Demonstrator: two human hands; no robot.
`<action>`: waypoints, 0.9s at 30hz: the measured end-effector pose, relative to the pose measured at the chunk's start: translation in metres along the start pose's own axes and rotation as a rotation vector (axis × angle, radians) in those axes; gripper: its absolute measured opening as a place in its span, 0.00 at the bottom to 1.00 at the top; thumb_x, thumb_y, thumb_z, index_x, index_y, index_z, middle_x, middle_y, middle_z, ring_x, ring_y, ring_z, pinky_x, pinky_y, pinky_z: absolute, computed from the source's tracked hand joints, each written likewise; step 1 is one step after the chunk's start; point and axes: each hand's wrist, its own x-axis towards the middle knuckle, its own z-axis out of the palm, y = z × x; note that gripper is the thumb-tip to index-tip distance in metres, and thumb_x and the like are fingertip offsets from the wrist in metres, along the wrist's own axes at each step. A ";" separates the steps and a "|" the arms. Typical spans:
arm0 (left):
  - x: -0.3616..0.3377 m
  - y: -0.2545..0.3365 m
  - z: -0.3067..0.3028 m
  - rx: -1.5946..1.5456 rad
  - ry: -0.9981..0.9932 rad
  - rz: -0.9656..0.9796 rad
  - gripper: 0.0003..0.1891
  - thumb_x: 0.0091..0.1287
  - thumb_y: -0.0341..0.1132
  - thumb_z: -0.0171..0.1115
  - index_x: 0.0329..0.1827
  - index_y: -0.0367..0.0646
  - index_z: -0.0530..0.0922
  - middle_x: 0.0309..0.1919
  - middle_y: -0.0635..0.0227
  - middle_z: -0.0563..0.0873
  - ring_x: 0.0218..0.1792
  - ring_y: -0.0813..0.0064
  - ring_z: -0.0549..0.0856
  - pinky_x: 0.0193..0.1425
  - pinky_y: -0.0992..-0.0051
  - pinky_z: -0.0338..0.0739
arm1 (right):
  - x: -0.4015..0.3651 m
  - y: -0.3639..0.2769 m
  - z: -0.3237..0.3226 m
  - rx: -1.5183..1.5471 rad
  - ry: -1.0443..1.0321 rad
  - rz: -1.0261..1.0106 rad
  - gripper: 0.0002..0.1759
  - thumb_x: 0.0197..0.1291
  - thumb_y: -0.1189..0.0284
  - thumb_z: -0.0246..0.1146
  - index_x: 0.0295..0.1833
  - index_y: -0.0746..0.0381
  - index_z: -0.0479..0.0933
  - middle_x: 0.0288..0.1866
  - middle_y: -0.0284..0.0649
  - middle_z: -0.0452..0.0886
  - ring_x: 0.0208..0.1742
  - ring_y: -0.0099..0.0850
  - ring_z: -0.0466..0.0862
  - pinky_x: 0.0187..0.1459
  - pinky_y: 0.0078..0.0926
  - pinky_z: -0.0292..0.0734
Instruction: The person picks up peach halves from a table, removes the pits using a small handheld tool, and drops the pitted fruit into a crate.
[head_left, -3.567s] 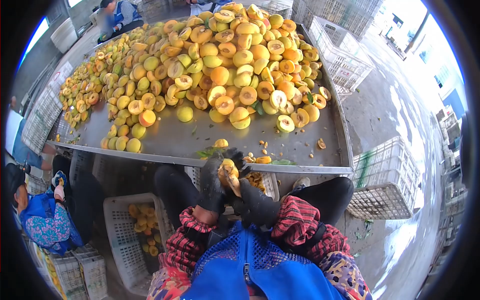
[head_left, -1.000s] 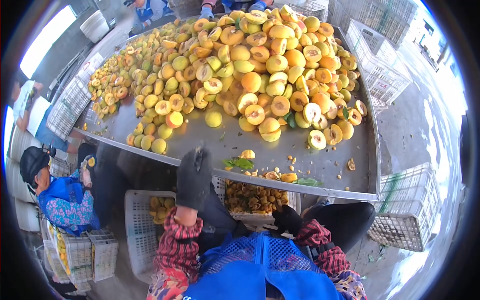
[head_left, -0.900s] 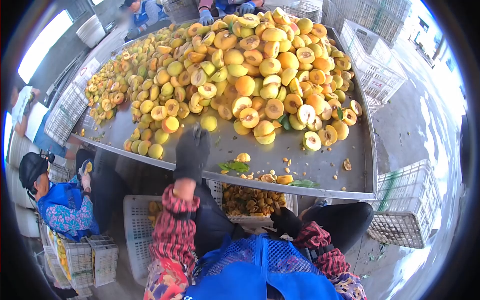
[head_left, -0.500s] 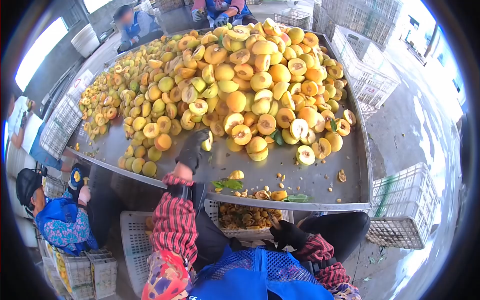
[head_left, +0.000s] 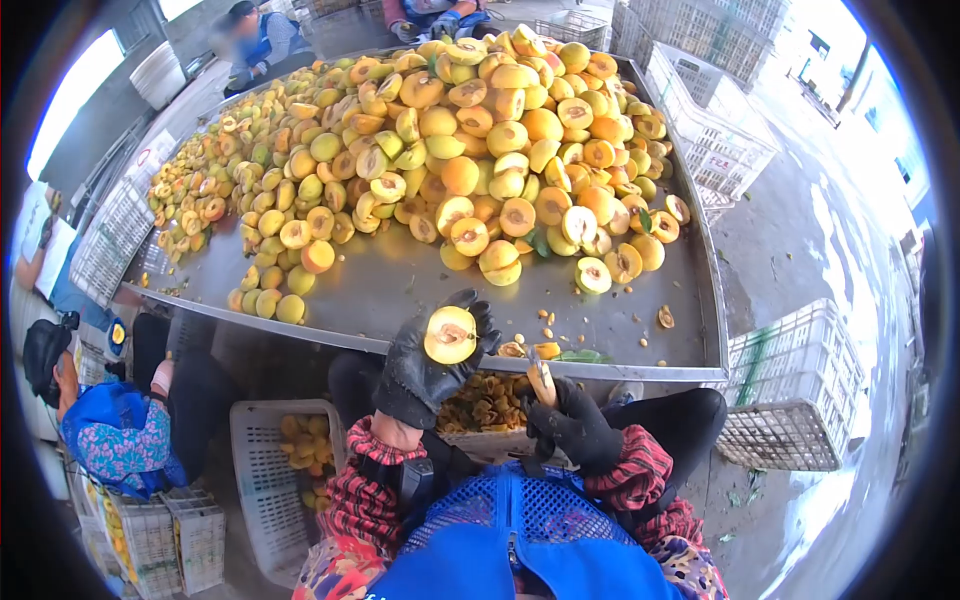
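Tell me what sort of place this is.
Probably a fruit-pitting workshop: a steel table heaped with halved fruit, crates around it, and the left hand holding a fruit half while the right hand grips a small tool.

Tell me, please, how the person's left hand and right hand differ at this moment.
The left hand is raised at the edge of the metal table; the right hand sits lower, nearer the body. The left hand holds a halved peach, its cut face with a dark centre toward the camera; the right hand grips a small tool, too small to identify. Both wear black gloves.
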 end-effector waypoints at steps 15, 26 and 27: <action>-0.011 -0.085 0.006 0.813 0.030 0.580 0.24 0.72 0.45 0.43 0.63 0.35 0.68 0.60 0.58 0.73 0.60 0.66 0.73 0.66 0.68 0.66 | 0.046 -0.003 0.029 0.268 0.188 -0.249 0.12 0.60 0.72 0.60 0.48 0.65 0.73 0.32 0.36 0.79 0.28 0.25 0.80 0.31 0.22 0.76; 0.004 -0.076 -0.017 0.240 0.141 0.426 0.23 0.69 0.41 0.46 0.61 0.34 0.69 0.58 0.57 0.75 0.58 0.63 0.75 0.65 0.66 0.68 | 0.026 -0.008 0.019 0.218 0.105 -0.156 0.10 0.58 0.73 0.62 0.43 0.66 0.75 0.26 0.35 0.77 0.20 0.25 0.77 0.23 0.21 0.73; 0.004 -0.067 -0.019 0.107 0.088 0.419 0.24 0.67 0.41 0.48 0.60 0.32 0.69 0.57 0.55 0.76 0.57 0.61 0.76 0.64 0.63 0.70 | 0.028 0.004 0.009 0.106 0.076 -0.151 0.14 0.58 0.71 0.62 0.48 0.66 0.72 0.25 0.34 0.75 0.18 0.24 0.76 0.20 0.20 0.72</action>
